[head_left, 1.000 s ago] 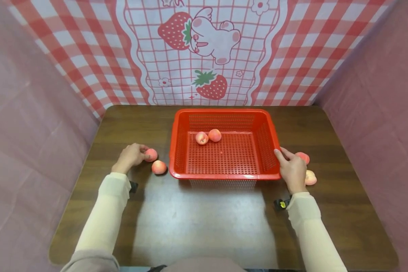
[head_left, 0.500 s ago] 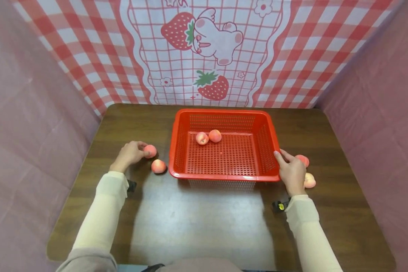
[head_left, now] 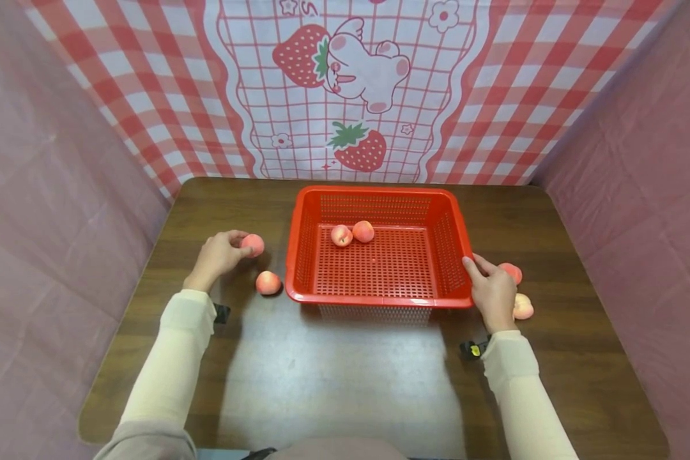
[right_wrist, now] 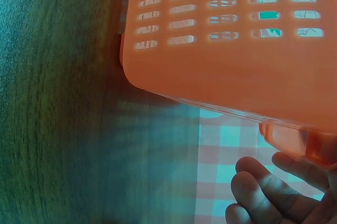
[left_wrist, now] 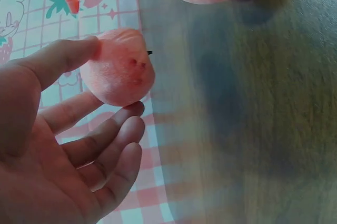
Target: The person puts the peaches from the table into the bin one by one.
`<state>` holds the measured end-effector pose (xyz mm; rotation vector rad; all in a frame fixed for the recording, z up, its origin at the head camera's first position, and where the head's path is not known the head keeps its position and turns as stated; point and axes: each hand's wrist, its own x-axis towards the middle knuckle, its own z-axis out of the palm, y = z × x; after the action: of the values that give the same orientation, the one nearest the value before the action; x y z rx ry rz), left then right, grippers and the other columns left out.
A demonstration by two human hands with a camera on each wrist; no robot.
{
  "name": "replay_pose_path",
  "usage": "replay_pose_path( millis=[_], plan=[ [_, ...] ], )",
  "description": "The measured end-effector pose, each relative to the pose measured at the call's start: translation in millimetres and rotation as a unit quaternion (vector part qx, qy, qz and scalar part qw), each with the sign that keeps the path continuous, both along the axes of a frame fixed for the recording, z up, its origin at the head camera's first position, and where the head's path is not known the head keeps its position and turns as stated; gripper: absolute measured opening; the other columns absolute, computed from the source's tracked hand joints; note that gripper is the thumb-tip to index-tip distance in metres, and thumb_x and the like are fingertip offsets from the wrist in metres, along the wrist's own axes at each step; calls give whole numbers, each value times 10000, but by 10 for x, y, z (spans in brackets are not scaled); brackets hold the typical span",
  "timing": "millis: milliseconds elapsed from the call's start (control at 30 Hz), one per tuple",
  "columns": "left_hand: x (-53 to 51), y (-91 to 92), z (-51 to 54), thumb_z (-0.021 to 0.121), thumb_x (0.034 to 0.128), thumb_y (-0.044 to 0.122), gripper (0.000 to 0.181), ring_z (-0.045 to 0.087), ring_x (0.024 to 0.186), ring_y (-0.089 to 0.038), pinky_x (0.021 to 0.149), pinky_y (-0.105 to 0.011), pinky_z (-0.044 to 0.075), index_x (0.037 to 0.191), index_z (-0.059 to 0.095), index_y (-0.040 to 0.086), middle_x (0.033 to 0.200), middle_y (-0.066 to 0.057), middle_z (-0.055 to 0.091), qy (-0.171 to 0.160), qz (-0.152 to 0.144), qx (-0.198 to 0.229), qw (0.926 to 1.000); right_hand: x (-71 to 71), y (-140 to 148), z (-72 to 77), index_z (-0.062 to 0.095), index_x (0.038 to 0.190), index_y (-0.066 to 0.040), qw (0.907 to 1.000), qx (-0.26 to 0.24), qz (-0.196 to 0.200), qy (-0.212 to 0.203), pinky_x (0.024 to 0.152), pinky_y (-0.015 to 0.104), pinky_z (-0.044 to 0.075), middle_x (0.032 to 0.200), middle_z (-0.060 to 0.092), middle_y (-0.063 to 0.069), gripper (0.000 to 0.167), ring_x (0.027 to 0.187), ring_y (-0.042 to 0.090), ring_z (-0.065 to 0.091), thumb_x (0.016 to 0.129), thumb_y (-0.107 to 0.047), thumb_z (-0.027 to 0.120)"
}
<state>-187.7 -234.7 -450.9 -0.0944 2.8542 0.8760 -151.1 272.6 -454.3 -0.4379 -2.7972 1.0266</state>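
Observation:
My left hand [head_left: 216, 259] pinches a pink peach [left_wrist: 120, 68] between thumb and fingers, and the left wrist view shows it raised off the table. A second peach [head_left: 268, 283] lies on the table below that hand, left of the basket. In the middle stands a red plastic basket [head_left: 379, 301] with perforated walls. Two peaches, one pale [head_left: 341, 236] and one redder [head_left: 363, 231], touch each other inside it. My right hand [head_left: 494, 291] grips the basket's right rim, thumb on the inside. Right of this hand lie a red peach [head_left: 511, 273] and a paler peach [head_left: 523, 307], partly hidden.
The wooden table [head_left: 345, 383] has rounded corners and carries a bright reflection in front of the basket. A red-and-white checked cloth [head_left: 172, 96] with strawberries hangs behind it. Pink curtains [head_left: 46, 223] close off both sides.
My left hand has lifted its peach and moved slightly away from me, farther from the second peach. The right hand stays on the basket rim, and the basket keeps its place.

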Motion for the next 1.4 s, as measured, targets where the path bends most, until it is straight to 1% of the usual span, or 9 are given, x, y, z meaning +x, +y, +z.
replay_pose_path(
  millis=[100, 200, 367, 500, 667, 833, 1000, 1167, 1400],
  plan=[
    [-10, 17, 27, 640, 912, 319, 482, 599, 1125, -388, 965, -535, 434, 1313, 582, 56, 1198, -210, 667, 84, 61, 86, 9999, 2, -7, -3, 605, 1329, -118, 10000, 37, 4, -21, 860, 490, 457, 1189, 664, 224, 542, 1060, 410, 604, 965, -508, 515],
    [-20, 39, 52, 640, 913, 324, 484, 608, 1093, -376, 945, -524, 448, 1316, 579, 64, 1180, -205, 671, 217, 170, 133, 9995, -1, -12, -3, 601, 1334, -130, 10000, 28, -21, -68, 825, 448, 457, 1189, 668, 212, 546, 1054, 398, 612, 958, -518, 521],
    [-50, 91, 92, 657, 898, 313, 472, 635, 1062, -355, 932, -510, 456, 1298, 599, 68, 1132, -195, 694, 682, 349, 271, 9967, -16, 0, 3, 588, 1348, -141, 9999, -15, -31, -166, 751, 357, 419, 1186, 673, 207, 571, 1018, 376, 613, 949, -544, 516],
    [-78, 132, 143, 674, 885, 322, 473, 652, 1037, -325, 915, -487, 467, 1283, 616, 73, 1120, -173, 706, 970, 390, 489, 9933, -24, 19, -7, 587, 1348, -132, 9999, 31, 15, -155, 772, 373, 426, 1192, 670, 213, 574, 1014, 373, 604, 958, -544, 497],
    [-116, 204, 240, 682, 884, 357, 485, 652, 1020, -306, 900, -472, 472, 1277, 620, 80, 1114, -162, 706, 1177, 315, 521, 9912, -19, 24, -16, 600, 1335, -127, 10000, 22, 8, -81, 840, 443, 451, 1203, 664, 212, 560, 1042, 383, 605, 963, -533, 498],
    [-130, 300, 360, 688, 887, 357, 490, 656, 1004, -308, 895, -465, 476, 1273, 621, 62, 1098, -177, 706, 1372, 187, 587, 9886, -6, 7, -12, 613, 1321, -130, 10000, -38, -43, 45, 925, 505, 451, 1204, 662, 206, 533, 1115, 402, 601, 957, -511, 529],
    [-164, 391, 454, 700, 882, 345, 490, 654, 993, -292, 887, -451, 484, 1274, 620, 64, 1098, -162, 703, 1504, 120, 650, 9864, 0, 4, -7, 611, 1323, -121, 10000, -41, -28, 53, 940, 508, 451, 1219, 655, 203, 540, 1125, 399, 601, 959, -511, 524],
    [-209, 503, 544, 719, 873, 342, 478, 675, 995, -287, 883, -443, 506, 1252, 632, 64, 1114, -152, 711, 1588, 71, 855, 9836, 7, 5, -7, 607, 1326, -118, 10000, -57, -37, 24, 941, 507, 451, 1225, 653, 204, 544, 1127, 400, 598, 960, -511, 523],
    [-267, 660, 600, 731, 865, 345, 477, 670, 998, -264, 891, -420, 517, 1240, 639, 64, 1136, -139, 706, 1687, -11, 1038, 9802, 8, -2, 3, 586, 1346, -128, 9999, -104, -41, -66, 928, 498, 463, 1235, 650, 201, 565, 1115, 397, 603, 952, -527, 523]
  ],
)
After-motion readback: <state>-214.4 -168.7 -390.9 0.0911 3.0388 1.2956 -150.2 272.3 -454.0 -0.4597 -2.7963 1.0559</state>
